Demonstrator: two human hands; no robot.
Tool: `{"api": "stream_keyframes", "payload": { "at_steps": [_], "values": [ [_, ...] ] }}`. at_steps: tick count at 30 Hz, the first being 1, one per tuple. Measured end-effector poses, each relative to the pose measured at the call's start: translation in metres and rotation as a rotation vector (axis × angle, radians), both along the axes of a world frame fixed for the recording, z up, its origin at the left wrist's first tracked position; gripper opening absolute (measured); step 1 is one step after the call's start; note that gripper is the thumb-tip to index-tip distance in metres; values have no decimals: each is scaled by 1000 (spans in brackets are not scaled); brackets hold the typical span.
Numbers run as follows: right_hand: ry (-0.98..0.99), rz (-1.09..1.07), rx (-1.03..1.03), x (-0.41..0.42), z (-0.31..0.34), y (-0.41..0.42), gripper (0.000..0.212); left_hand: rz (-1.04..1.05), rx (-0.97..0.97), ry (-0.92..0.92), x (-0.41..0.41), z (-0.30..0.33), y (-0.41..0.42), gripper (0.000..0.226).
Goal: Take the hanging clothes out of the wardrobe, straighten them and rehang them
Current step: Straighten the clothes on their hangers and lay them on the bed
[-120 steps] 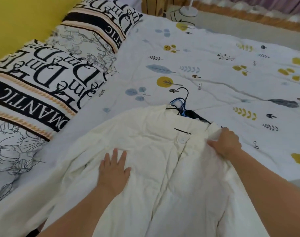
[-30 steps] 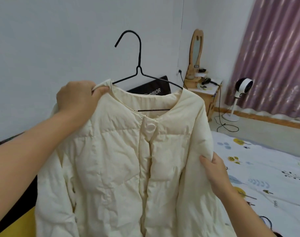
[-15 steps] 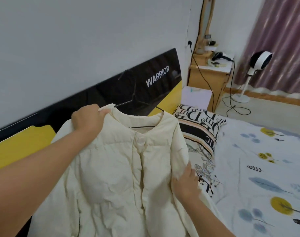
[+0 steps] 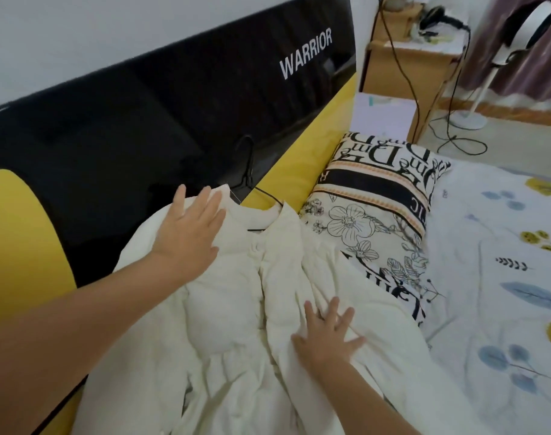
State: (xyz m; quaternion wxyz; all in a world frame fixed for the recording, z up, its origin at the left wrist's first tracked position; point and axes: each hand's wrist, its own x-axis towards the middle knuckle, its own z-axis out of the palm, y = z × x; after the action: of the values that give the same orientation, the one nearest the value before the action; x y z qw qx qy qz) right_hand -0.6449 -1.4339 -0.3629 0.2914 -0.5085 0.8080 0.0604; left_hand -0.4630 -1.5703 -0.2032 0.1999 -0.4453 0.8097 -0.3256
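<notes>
Cream padded jacket point(image 4: 236, 309) on a black wire hanger point(image 4: 247, 171), lying front-up on the bed against the black-and-yellow headboard point(image 4: 142, 120), which is lettered "WARRIOR". The hanger's hook rises above the collar and stands before the headboard's black panel. Left hand point(image 4: 189, 233), fingers straight and spread, lies flat on the jacket's shoulder nearest the headboard and grips nothing. Right hand point(image 4: 326, 337), fingers likewise splayed, presses flat on the jacket's front, on the side away from the headboard, also holding nothing. A lettered, flower-printed pillow point(image 4: 377, 196) lies beside the jacket, its lower part under the jacket's sleeve.
</notes>
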Motion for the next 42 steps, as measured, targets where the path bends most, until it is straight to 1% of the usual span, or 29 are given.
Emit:
{"api": "stream_keyframes", "payload": {
  "at_steps": [2, 5, 7, 9, 11, 14, 17, 19, 24, 28, 29, 32, 37, 42],
  "values": [
    [-2, 22, 30, -4, 5, -2, 64, 10, 22, -100, 0, -2, 1, 68],
    [-22, 94, 23, -14, 21, 1, 54, 68, 69, -139, -9, 5, 4, 65],
    [-44, 147, -19, -22, 35, 9, 49, 95, 114, -136, -18, 12, 11, 56],
    [-72, 158, -50, -29, 54, 23, 47, 82, 196, -61, -31, 18, 23, 44],
    [-90, 157, -48, -37, 75, 40, 44, 56, 341, 51, -44, 21, 39, 38],
    [-124, 114, -39, -55, 104, 74, 39, 30, 621, 180, -68, 23, 68, 36],
    [-133, 57, -30, -77, 124, 116, 40, 18, 862, 165, -96, 20, 104, 40],
    [-129, 24, -8, -92, 134, 149, 42, -26, 940, 141, -119, 15, 130, 43],
    [-119, -82, 66, -138, 147, 239, 41, -153, 1006, 130, -183, 11, 202, 42],
    [-129, -205, 108, -188, 143, 316, 36, -214, 1072, 188, -237, 2, 264, 41],
    [-122, -237, 113, -200, 140, 335, 37, -225, 1086, 204, -249, -3, 280, 41],
    [-84, -331, 126, -240, 126, 391, 42, -232, 1127, 232, -286, -22, 327, 40],
    [-14, -478, 113, -305, 96, 468, 36, -232, 1139, 296, -341, -64, 389, 35],
    [72, -547, 98, -376, 57, 522, 35, -211, 1099, 358, -396, -113, 436, 43]
  ]
}}
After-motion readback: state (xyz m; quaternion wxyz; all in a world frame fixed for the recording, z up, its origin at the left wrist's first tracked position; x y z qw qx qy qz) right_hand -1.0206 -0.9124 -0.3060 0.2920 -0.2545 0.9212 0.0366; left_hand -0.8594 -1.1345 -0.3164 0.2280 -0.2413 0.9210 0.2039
